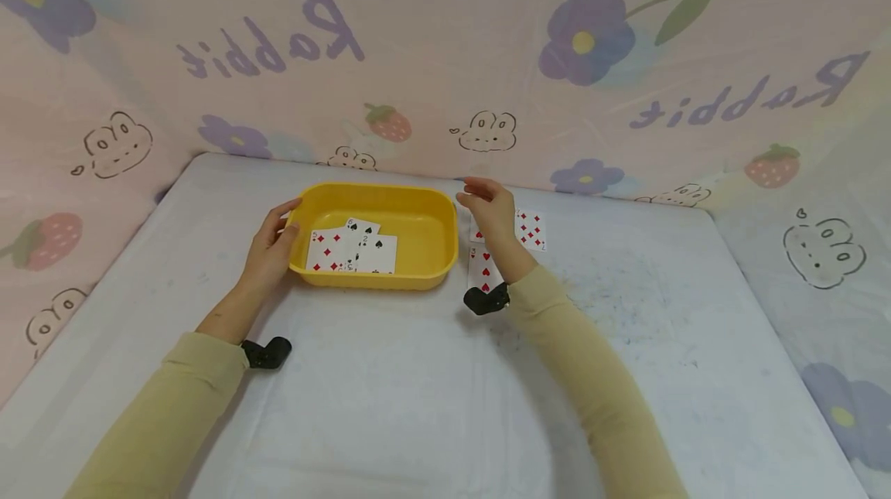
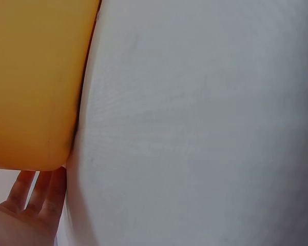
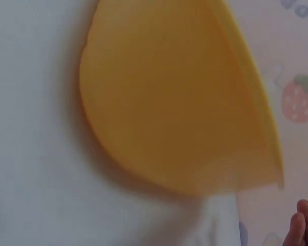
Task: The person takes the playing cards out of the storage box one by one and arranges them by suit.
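A yellow plastic basin (image 1: pixel 376 281) sits on the table, with several playing cards lying face up inside: a five of diamonds (image 1: pixel 326 249), a two of spades (image 1: pixel 379 253) and part of a six of spades (image 1: pixel 362 225). My left hand (image 1: pixel 267 247) touches the basin's left end, its fingers fairly straight against the outer wall. Just right of the basin, my right hand (image 1: pixel 493 217) hovers over cards on the table, fingers loosely bent, with nothing visible in them. Under and around it lie a three of hearts (image 1: pixel 483 271), a diamond card (image 1: pixel 532 230) and a partly hidden red card (image 1: pixel 476 234).
A white cloth covers the table (image 1: pixel 390 406). Printed curtains (image 1: pixel 431 58) with flowers, strawberries and rabbits hang behind and at both sides. Black wrist cameras (image 1: pixel 267 353) are strapped at both sleeve cuffs.
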### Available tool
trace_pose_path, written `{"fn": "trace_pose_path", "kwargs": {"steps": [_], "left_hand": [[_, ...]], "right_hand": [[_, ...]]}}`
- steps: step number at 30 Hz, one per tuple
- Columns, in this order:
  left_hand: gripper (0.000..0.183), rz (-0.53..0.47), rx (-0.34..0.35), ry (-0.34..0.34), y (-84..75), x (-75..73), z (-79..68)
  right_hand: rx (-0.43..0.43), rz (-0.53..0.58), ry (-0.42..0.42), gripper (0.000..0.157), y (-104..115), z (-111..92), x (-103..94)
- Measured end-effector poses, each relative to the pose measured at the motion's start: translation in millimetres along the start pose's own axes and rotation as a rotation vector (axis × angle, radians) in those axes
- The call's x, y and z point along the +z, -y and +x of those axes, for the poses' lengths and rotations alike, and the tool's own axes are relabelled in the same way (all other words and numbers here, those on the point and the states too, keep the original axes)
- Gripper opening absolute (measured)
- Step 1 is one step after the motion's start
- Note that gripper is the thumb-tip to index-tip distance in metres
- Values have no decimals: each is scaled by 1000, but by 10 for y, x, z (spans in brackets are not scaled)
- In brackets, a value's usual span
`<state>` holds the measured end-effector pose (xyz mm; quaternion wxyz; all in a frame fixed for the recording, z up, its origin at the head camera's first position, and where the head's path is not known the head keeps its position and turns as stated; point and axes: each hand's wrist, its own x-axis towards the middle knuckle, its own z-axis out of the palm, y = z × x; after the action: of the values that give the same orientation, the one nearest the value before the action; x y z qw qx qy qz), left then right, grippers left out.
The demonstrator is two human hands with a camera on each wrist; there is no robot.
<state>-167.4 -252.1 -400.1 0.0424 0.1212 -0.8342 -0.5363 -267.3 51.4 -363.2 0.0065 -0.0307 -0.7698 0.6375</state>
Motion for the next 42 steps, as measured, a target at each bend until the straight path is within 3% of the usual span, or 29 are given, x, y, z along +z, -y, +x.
{"fn": "trace_pose_path", "kwargs": {"steps": [14,34,38,42], "left_hand": [[46,-3,-9,-9,19,-29,0],[45,-29,12,9,28,-1,4],[45,-23,19,6,22,-4,5],[45,-24,37,0,22,-7,8]], "right_hand": [[-33,48,123,29,173,-159,591],[117,9,236,29,103,-377,1288],[170,-58,254,28,94,-398,1426],[170,-213,310,31,92,-405,1550]]}}
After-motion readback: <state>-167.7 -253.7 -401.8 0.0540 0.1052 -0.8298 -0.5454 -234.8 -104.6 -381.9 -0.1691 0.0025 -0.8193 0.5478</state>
